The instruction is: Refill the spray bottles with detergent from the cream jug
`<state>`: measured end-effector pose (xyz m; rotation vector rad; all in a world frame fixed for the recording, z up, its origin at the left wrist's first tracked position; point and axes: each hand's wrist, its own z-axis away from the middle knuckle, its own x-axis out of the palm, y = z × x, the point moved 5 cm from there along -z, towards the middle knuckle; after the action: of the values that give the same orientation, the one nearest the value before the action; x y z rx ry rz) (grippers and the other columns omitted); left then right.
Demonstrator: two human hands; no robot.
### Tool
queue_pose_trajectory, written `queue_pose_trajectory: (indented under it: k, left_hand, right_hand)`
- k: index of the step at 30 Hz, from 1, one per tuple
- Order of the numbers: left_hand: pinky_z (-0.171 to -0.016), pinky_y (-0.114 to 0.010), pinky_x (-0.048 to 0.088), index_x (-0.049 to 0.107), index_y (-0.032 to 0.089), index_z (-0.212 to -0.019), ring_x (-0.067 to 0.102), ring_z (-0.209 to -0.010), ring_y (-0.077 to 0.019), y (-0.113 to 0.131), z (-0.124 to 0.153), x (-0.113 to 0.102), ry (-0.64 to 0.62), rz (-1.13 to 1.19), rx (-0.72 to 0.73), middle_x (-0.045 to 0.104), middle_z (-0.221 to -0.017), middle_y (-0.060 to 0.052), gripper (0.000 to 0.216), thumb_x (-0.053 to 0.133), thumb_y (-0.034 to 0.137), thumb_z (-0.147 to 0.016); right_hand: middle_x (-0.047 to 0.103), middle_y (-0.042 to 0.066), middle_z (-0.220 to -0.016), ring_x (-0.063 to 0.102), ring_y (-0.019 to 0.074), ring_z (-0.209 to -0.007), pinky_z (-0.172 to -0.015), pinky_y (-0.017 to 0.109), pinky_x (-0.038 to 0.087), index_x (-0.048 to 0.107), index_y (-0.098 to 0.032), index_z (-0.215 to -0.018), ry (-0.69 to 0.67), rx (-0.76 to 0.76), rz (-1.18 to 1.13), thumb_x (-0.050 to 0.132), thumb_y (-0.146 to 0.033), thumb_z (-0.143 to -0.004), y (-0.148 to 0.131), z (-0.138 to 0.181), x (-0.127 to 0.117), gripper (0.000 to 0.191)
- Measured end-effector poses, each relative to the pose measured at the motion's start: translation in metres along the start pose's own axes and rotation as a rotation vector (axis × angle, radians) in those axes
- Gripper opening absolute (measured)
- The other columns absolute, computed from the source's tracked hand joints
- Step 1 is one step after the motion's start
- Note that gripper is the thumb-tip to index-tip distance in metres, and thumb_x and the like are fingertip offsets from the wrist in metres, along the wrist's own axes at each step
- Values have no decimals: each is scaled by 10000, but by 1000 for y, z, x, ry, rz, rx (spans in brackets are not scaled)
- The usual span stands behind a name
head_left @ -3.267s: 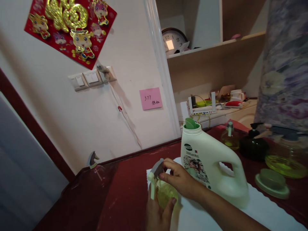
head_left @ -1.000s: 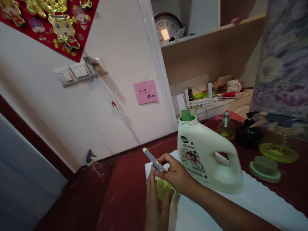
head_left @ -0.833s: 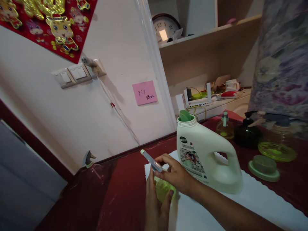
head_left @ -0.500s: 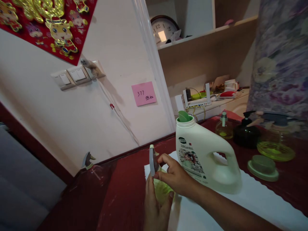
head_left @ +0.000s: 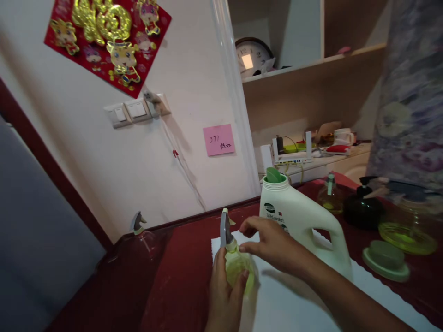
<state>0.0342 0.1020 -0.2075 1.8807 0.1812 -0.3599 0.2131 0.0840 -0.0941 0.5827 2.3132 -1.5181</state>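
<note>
My left hand (head_left: pixel 226 288) is wrapped round a clear spray bottle (head_left: pixel 238 267) of yellow-green liquid, which stands nearly upright with its grey trigger head (head_left: pixel 225 230) on top. Just right of that head, my right hand (head_left: pixel 268 237) is in the air, thumb and fingers apart, holding nothing. Behind the right hand is a large pale green jug (head_left: pixel 304 216) with a handle; a green piece (head_left: pixel 273 175) sticks out of its uncapped mouth. White paper (head_left: pixel 284 304) lies beneath the jug and bottle.
A pale green cap (head_left: pixel 386 259) lies to the right on the red tabletop (head_left: pixel 173 272). Behind it stand a wide bottle of yellow liquid (head_left: pixel 408 237), a dark pump bottle (head_left: pixel 363 207) and a small clear bottle (head_left: pixel 330 198). Another spray bottle (head_left: pixel 140 237) stands at the left by the wall.
My right hand has let go of the spray bottle's neck and moved right, its fingers opening. My left hand keeps its hold. The view has shifted slightly left.
</note>
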Motion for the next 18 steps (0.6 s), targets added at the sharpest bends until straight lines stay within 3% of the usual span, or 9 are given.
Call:
queue_pose_trajectory:
  k: [1,3,5,7,8,10,13,15,18]
  left_hand:
    - [-1175,-535,324,372,182,-1490,400,-1434,-356,-1,1,1,-5,12,-1,406,-1566,-198,736,634,478,-870]
    - [-1179,-542,314,376,181,-1486,382,-1443,-359,-1,3,4,-11,39,2,415,-1560,-199,723,636,454,-869]
    - [-1186,-549,298,401,171,-1467,366,-1451,-364,-1,5,6,-2,45,-4,420,-1555,-200,698,635,426,-861]
    - [-1196,-553,276,416,150,-1454,354,-1456,-367,0,6,7,12,23,-14,410,-1559,-207,688,623,408,-850]
    - [-1202,-551,267,411,139,-1457,347,-1460,-364,1,6,8,10,10,-12,402,-1562,-211,689,611,399,-851]
    - [-1211,-540,256,380,126,-1479,334,-1469,-348,5,8,9,-14,-8,11,386,-1571,-212,696,585,376,-862]
    - [-1220,-525,243,322,144,-1519,328,-1474,-320,11,10,11,-59,-5,50,373,-1584,-199,706,571,327,-885]
    - [-1222,-526,236,319,154,-1525,325,-1475,-313,12,12,13,-72,5,62,377,-1584,-192,699,575,309,-893]
    - [-1225,-520,240,345,162,-1519,335,-1469,-303,12,14,15,-73,22,89,406,-1571,-172,673,583,286,-901]
  right_hand:
    - [667,35,-974,591,217,-897,-793,350,426,664,-188,-927,29,-40,65,762,-142,-764,-11,0,-9,195]
    - [645,41,-1151,552,228,-1090,-936,377,390,655,-219,-1035,34,-159,159,737,-76,-773,-36,-5,-18,309]
    - [541,42,-1406,394,247,-1350,-1082,414,290,610,-268,-1220,-98,-319,338,753,-38,-740,-59,-15,-12,551]
    - [483,52,-1495,256,284,-1459,-1149,494,180,581,-275,-1294,-313,-451,566,769,-50,-721,-72,-27,6,644]
    - [542,70,-1440,310,311,-1437,-1148,537,159,617,-252,-1245,-422,-488,664,763,-58,-724,-73,-33,15,575]
    - [710,80,-1129,568,325,-1201,-1093,561,242,703,-196,-1007,-591,-495,764,745,-48,-714,-71,-44,28,331]
    - [709,32,-785,669,250,-804,-811,387,425,704,-179,-811,-723,-427,811,771,-63,-696,-63,-52,35,177]
    - [701,10,-782,651,221,-759,-652,292,380,710,-203,-845,-764,-370,806,827,-126,-692,-58,-51,34,207]
    - [694,4,-890,631,193,-812,-641,265,363,692,-210,-871,-788,-312,776,841,-167,-722,-52,-47,32,215]
